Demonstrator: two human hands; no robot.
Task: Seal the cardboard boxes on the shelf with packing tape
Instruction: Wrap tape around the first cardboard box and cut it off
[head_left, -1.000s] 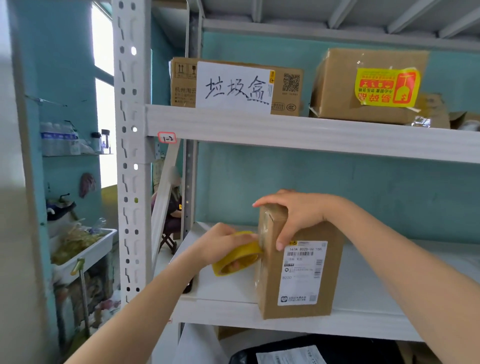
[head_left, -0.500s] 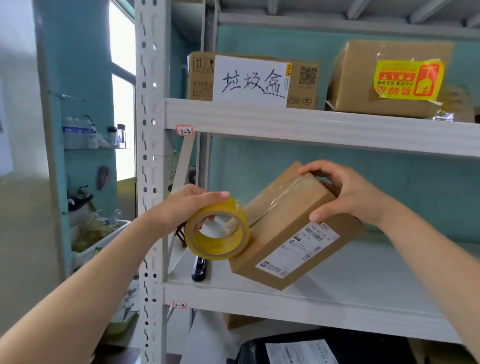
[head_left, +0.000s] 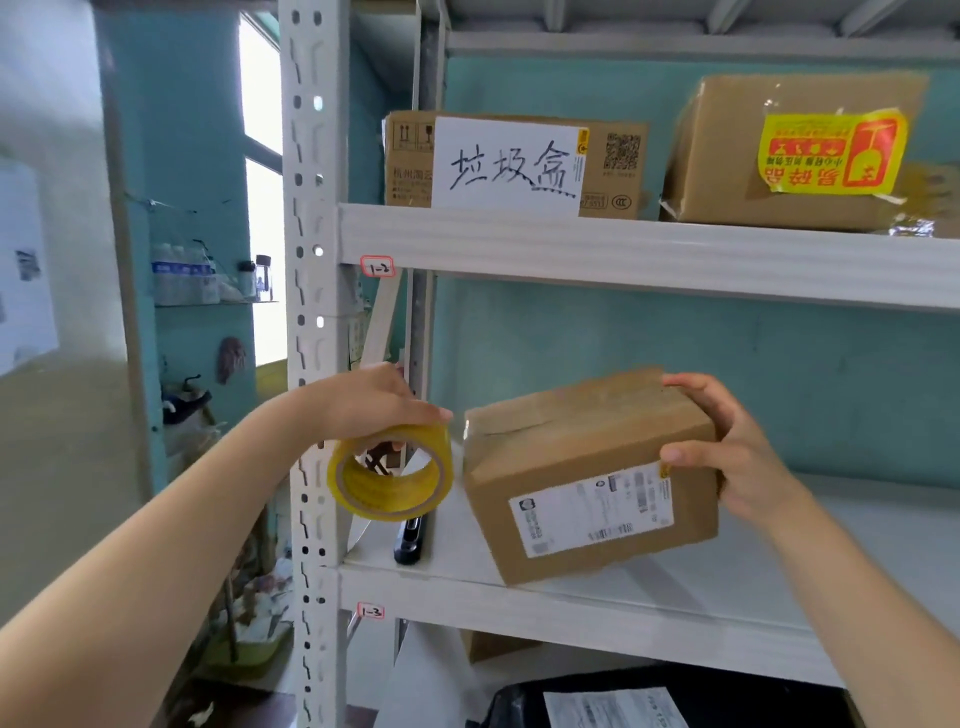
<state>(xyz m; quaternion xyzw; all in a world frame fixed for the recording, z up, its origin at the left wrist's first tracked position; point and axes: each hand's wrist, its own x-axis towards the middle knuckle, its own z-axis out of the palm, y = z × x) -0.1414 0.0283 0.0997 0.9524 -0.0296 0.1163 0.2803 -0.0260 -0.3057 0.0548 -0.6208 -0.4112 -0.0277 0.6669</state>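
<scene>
A small cardboard box (head_left: 582, 457) with a white shipping label on its front hangs tilted over the middle shelf (head_left: 649, 587). My right hand (head_left: 727, 447) grips its right end, fingers over the top edge and thumb on the front. My left hand (head_left: 369, 400) holds a yellow roll of packing tape (head_left: 389, 473) just left of the box, fingers laid over the roll's top. A clear strip of tape appears to run from the roll to the box's left end. Shiny tape lies along the box's top seam.
A black pen-like tool (head_left: 410, 538) lies at the shelf's left end. On the upper shelf (head_left: 623, 249) stand a box with a handwritten white sign (head_left: 511, 163) and a box with a yellow sticker (head_left: 789, 150). The white upright post (head_left: 311, 364) stands left of the tape roll.
The box went from standing upright on the shelf to being lifted and turned onto its long side. My left hand drew the tape roll away to the left of it.
</scene>
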